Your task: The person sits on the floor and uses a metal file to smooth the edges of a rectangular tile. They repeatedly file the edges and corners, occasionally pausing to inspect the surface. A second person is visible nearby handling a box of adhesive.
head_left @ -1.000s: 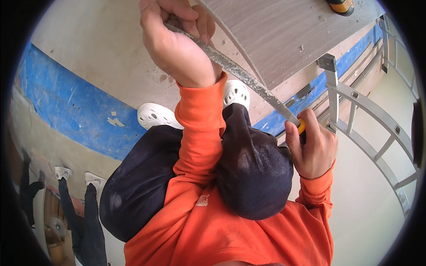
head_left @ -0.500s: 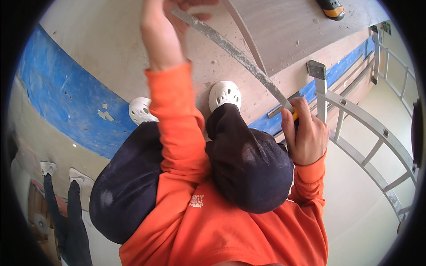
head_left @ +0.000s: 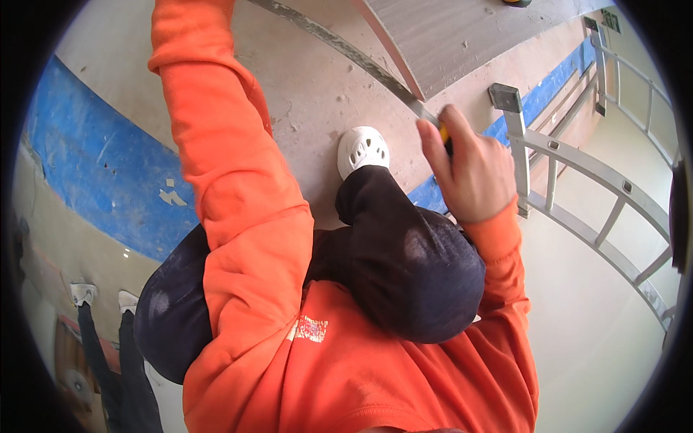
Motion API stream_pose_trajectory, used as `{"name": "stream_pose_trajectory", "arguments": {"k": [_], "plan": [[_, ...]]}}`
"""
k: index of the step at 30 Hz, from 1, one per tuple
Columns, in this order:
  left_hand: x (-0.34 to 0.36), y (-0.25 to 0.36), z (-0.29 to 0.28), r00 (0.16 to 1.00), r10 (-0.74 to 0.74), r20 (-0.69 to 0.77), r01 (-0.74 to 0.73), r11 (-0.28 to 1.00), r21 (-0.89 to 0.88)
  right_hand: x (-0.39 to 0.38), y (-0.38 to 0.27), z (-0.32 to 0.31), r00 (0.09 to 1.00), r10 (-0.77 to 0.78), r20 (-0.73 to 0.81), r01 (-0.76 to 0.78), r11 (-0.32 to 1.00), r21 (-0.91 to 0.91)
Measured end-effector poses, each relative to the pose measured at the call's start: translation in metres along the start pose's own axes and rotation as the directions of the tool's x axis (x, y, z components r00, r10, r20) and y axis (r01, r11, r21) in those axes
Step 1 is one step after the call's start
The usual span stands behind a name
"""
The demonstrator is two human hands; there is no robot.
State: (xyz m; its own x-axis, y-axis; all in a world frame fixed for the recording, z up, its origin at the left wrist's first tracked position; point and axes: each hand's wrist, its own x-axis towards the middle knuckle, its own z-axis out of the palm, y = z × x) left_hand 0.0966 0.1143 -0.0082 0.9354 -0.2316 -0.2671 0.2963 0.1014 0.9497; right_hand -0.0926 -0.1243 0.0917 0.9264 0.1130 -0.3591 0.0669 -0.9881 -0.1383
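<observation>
My right hand (head_left: 476, 169) is closed around a yellow-and-black grip (head_left: 445, 135), mostly hidden by my fingers. From it a long, narrow, grey metal strip (head_left: 346, 49), blotched with pale residue, runs to the upper left and out of view. The strip passes close to the corner of a grey board (head_left: 462, 50); whether they touch I cannot tell. My left arm (head_left: 238, 173), in an orange sleeve, reaches past the upper edge, so my left hand is out of sight.
A white clog (head_left: 363, 150) on my foot rests on a dusty pinkish surface (head_left: 296, 94) with scattered crumbs. Blue sheeting (head_left: 108, 166) borders it. An aluminium ladder (head_left: 592, 166) lies at the right. Another person's legs (head_left: 101, 361) show at lower left. A black-and-yellow object (head_left: 517, 3) is cut off above.
My left hand has moved up and left out of view. My right hand has moved up and left with the yellow-and-black grip, bringing the strip closer to the board's corner.
</observation>
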Motion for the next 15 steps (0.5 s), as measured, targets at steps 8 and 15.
{"name": "stream_pose_trajectory", "arguments": {"k": [8,15], "plan": [[0.021,-0.010,-0.017,0.978,-0.039,0.204,0.047,0.998,-0.033,-0.016,0.004,0.003,0.999,0.028,0.019,-0.026,0.994,-0.108],[0.043,0.002,-0.045,0.780,-0.245,0.576,0.269,0.962,0.045,-0.023,0.019,0.015,0.991,-0.052,-0.127,0.043,0.996,-0.074]]}}
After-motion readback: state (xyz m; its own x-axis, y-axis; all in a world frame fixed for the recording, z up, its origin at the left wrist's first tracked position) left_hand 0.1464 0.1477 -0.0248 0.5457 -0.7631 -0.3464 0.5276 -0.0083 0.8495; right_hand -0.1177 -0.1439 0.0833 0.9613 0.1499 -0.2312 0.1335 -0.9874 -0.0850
